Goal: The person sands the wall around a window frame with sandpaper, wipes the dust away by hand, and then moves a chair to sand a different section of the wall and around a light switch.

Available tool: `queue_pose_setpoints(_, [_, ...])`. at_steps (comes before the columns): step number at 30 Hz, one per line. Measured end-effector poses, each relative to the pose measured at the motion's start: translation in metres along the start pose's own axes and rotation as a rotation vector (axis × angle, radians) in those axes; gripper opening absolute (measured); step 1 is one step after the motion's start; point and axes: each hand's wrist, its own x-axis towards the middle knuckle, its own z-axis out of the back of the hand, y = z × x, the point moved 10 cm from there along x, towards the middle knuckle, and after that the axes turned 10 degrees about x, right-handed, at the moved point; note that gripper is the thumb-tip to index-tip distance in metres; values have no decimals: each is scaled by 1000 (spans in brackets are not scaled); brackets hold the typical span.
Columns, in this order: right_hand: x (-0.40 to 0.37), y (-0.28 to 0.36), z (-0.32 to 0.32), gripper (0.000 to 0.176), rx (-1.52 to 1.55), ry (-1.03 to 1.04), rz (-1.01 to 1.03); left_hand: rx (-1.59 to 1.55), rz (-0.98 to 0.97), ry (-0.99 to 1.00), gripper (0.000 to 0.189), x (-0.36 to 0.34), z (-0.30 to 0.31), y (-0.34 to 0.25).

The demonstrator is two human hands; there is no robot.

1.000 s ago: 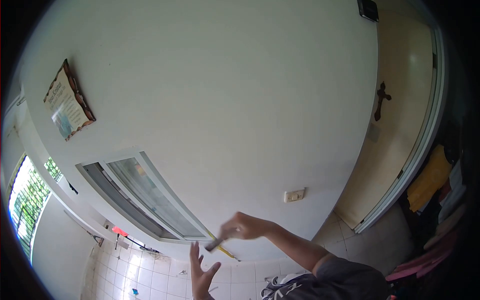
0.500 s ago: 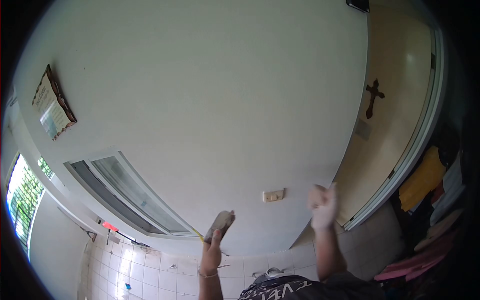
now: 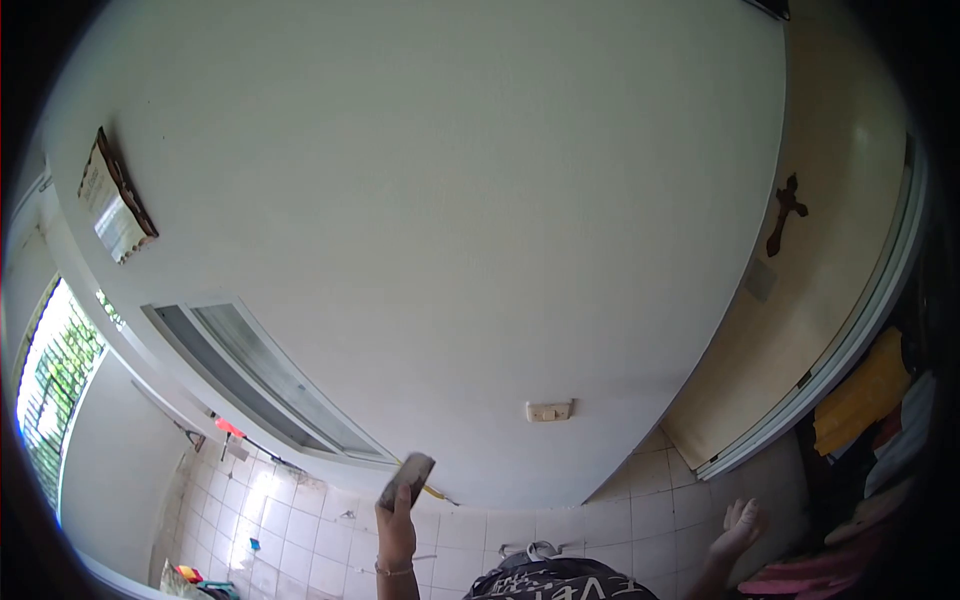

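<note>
Before the wall (image 3: 480, 250), the left hand (image 3: 397, 535) grips the tilted block (image 3: 415, 475), thumb (image 3: 403, 497) against its face, probably to steady it, while the right hand (image 3: 740, 527), half-curled and apparently empty, is well apart.

1 grey-brown oblong block (image 3: 417, 474) tilts up rightward in the left grip (image 3: 397, 532).
</note>
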Motion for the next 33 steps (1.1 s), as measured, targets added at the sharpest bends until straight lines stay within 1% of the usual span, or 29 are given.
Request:
queue_pose_setpoints(1, [3,-6,-4,29,24,-37,31,-43,-127,3,44,4,-14,-32])
queue_pose_setpoints(2, [5,-13,-8,32,47,-74,62,-13,-172,30,45,6,-22,-51])
queue_pose_setpoints(4, [10,-40,-45,42,-29,285,152,119,-294,-120,46,16,-24,-92])
queue_pose_setpoints(5, [6,-45,-76,42,-101,447,207,179,-380,-200,47,24,-23,-109])
queue_pose_setpoints(7, [-16,-33,-157,42,-206,701,336,298,-554,-365,50,41,-20,-142])
queue_pose_setpoints(8, [-35,-22,-198,41,-244,795,412,331,-638,-494,53,51,-15,-154])
queue_pose_setpoints(9, [-46,-7,-228,37,-265,784,572,364,-716,-626,55,60,-10,-163])
queue_pose_setpoints(10, [-58,2,-255,38,-284,771,734,407,-747,-725,58,70,-8,-175])
queue_pose_setpoints(11, [-68,8,-279,44,-311,740,863,450,-778,-824,61,80,-4,-186])
queue_pose_setpoints(12, [-76,11,-297,55,-333,702,992,478,-829,-855,61,98,-1,-192])
queue_pose_setpoints(13, [-77,2,-308,59,-343,627,1096,514,-935,-895,67,116,3,-197])
queue_pose_setpoints(15, [-82,-15,-324,68,-352,461,1293,524,-832,-931,75,159,11,-192])
queue_pose_setpoints(16, [-80,-19,-328,70,-364,460,1285,529,-780,-948,79,170,13,-192])
queue_pose_setpoints(17, [-78,-23,-328,72,-374,458,1277,548,-728,-917,69,181,4,-187])
queue_pose_setpoints(19, [-77,-31,-329,75,-384,470,1269,568,-794,-958,73,170,-32,-199])
queue_pose_setpoints(20, [-78,-29,-330,74,-359,477,1273,585,-823,-972,75,164,-49,-203])
queue_pose_setpoints(22, [-83,-22,-326,71,-326,487,1272,624,-912,-917,78,150,-81,-205])
queue_pose_setpoints(23, [-89,-13,-321,58,-235,424,1315,640,-960,-883,79,145,-90,-206])
queue_pose_setpoints(24, [-81,-30,-316,50,-150,427,1268,646,-982,-859,76,145,-92,-205])
queue_pose_setpoints(25, [-66,-60,-309,44,-68,431,1225,647,-1000,-835,73,144,-94,-203])
queue_pose_setpoints(26, [-63,-64,-307,38,-86,420,1224,646,-1017,-810,71,142,-97,-201])
queue_pose_setpoints(27, [-61,-67,-304,35,-104,409,1224,705,-992,-831,68,141,-94,-199])
queue_pose_setpoints(29, [-74,-37,-304,37,-345,347,1292,827,-950,-863,63,138,-79,-200])
queue_pose_setpoints(32, [-42,-35,-305,59,-197,788,747,870,-924,-885,54,134,-51,-201])
queue_pose_setpoints(33, [-37,-51,-309,79,-185,880,320,819,-969,-914,50,129,-42,-204])
